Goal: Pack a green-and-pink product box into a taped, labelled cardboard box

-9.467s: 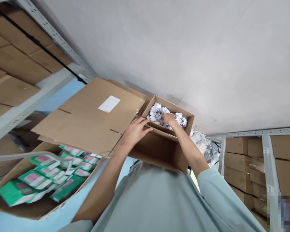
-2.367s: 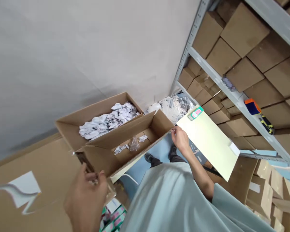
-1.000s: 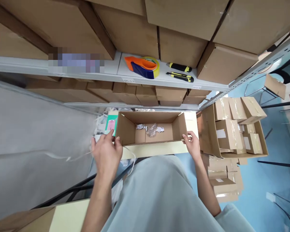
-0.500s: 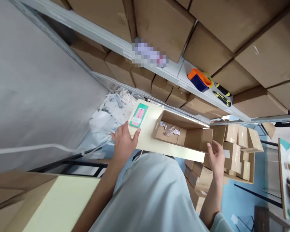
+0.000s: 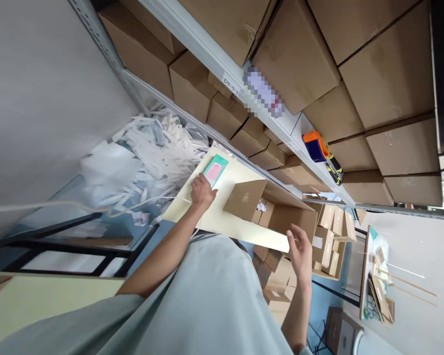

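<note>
A flat green-and-pink packet [image 5: 215, 170] lies near the far left corner of the pale yellow tabletop [image 5: 229, 222]. My left hand [image 5: 203, 193] is at its near end, fingers curled on one side and thumb on the other, covering that end. To the right stands an open cardboard box [image 5: 246, 199] with crumpled paper [image 5: 261, 206] inside. My right hand [image 5: 300, 249] is raised by the box's near right corner, thumb and fingers apart, holding nothing. Whether it touches the cardboard I cannot tell.
Metal shelving [image 5: 222, 64] full of cardboard boxes runs along the far side. On its ledge are an orange-and-blue tape dispenser [image 5: 315, 146] and yellow-black cutters [image 5: 333, 173]. White scraps [image 5: 163, 153] heap up at left. Stacked cartons [image 5: 329, 241] stand at right; a white cord [image 5: 133, 208] hangs at left.
My left hand has moved from beside the packet onto its near end. My right hand has come off the box's right end. The view has turned, and the box shows more of its left side.
</note>
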`<state>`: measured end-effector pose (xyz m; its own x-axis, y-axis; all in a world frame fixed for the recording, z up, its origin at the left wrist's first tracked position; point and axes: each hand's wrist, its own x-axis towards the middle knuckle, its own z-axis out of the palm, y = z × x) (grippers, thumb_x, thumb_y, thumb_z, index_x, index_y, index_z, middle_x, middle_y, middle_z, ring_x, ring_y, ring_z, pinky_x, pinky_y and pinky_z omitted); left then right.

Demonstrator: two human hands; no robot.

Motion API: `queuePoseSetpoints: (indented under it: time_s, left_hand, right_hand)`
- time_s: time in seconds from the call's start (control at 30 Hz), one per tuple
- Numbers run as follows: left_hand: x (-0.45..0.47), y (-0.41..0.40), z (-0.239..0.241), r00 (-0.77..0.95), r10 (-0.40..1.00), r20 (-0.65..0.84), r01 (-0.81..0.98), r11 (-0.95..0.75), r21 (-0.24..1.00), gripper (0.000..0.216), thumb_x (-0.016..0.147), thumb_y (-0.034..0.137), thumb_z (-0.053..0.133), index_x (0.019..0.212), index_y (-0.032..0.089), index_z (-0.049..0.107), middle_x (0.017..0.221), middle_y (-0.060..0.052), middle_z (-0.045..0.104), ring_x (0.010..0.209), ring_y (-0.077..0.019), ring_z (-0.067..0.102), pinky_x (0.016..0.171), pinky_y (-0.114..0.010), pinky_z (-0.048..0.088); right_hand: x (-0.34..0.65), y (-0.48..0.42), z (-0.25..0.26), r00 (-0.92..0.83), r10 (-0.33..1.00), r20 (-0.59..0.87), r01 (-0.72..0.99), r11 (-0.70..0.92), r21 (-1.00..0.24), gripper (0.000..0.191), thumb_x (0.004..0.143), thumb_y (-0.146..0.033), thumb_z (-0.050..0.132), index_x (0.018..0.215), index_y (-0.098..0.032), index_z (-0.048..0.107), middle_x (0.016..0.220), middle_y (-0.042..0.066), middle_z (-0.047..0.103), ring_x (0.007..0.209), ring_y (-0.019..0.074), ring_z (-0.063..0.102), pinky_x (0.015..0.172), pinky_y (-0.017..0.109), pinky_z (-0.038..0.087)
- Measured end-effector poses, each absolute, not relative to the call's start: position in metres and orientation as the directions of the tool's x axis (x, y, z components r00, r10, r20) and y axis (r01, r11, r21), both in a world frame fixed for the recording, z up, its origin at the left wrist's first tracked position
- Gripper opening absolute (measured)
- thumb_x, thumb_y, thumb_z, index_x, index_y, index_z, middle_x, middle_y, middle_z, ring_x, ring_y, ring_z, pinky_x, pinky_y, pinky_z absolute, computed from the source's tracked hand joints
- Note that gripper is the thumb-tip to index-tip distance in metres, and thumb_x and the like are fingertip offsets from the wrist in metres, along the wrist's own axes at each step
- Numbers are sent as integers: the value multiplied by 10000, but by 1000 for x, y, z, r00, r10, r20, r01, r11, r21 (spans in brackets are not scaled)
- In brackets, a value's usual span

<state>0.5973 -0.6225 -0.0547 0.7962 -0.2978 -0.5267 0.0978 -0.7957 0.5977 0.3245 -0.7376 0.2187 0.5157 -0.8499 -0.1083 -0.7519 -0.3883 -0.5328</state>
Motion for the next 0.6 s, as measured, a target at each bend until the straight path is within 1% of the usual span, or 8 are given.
queuePoseSetpoints:
  time_s: [0.07,0.17,0.23,0.33,0.4,0.43,0.5,0.6]
  left_hand:
    - [600,-625,-55,806,-276,-524,138,-773,619,985,872,300,783,1660,-39,300,1599,-399,500,1510,-494,501,1169,-581,526]
    - [609,-623,-51,799,-217,-561,308,-653,692,838,785,224,804,1531,7,491,1600,-366,531,1522,-512,496,1217,-630,467]
    - [619,-618,-47,769,-201,-607,418,-561,715,674,729,202,831,1354,45,632,1493,-313,650,1460,-523,574,1200,-652,478]
    - [630,-614,-34,728,-265,-632,474,-471,744,472,673,245,880,1091,95,722,1129,-200,811,1179,-456,764,1004,-585,632]
    - [634,-614,-17,716,-326,-617,488,-398,777,469,659,281,888,1073,123,735,1032,-146,829,1043,-375,812,885,-485,687]
    - [635,-614,-5,727,-351,-590,485,-345,803,507,657,294,888,1114,133,738,1062,-134,835,1040,-343,818,878,-442,694]
    - [635,-613,28,786,-381,-488,435,-221,873,626,637,306,901,1220,154,732,1203,-130,830,1150,-317,804,964,-399,684]
    - [630,-611,96,871,-437,-223,195,-108,975,801,610,338,940,1363,196,705,1425,-114,765,1387,-332,701,1142,-401,612]
  right_hand:
    - [320,-735,220,494,-863,-104,-756,-367,-542,599,1012,-683,678,1316,-175,769,1403,206,777,1275,341,759,1074,487,618]
    - [314,-734,218,467,-879,-102,-756,-336,-562,605,1004,-692,683,1301,-174,777,1393,208,785,1285,343,759,1081,488,620]
    - [311,-736,218,460,-882,-100,-751,-327,-573,608,1001,-696,683,1297,-175,780,1389,204,789,1295,344,755,1096,495,615]
    - [309,-746,220,476,-874,-98,-741,-338,-581,600,995,-695,689,1283,-178,785,1377,198,795,1269,344,764,1090,506,617]
    - [310,-758,224,499,-863,-84,-724,-361,-588,575,1002,-684,685,1273,-188,788,1358,188,804,1246,340,770,1088,514,617]
    - [312,-765,227,515,-854,-69,-709,-379,-594,556,1007,-674,684,1266,-193,789,1350,181,807,1247,337,768,1100,519,611]
    - [320,-781,235,556,-831,-31,-666,-422,-615,519,1014,-652,691,1259,-205,786,1345,166,809,1260,328,760,1136,527,595]
    - [336,-802,254,609,-790,74,-574,-503,-646,492,1025,-609,711,1330,-225,753,1388,150,789,1267,306,753,1155,518,590]
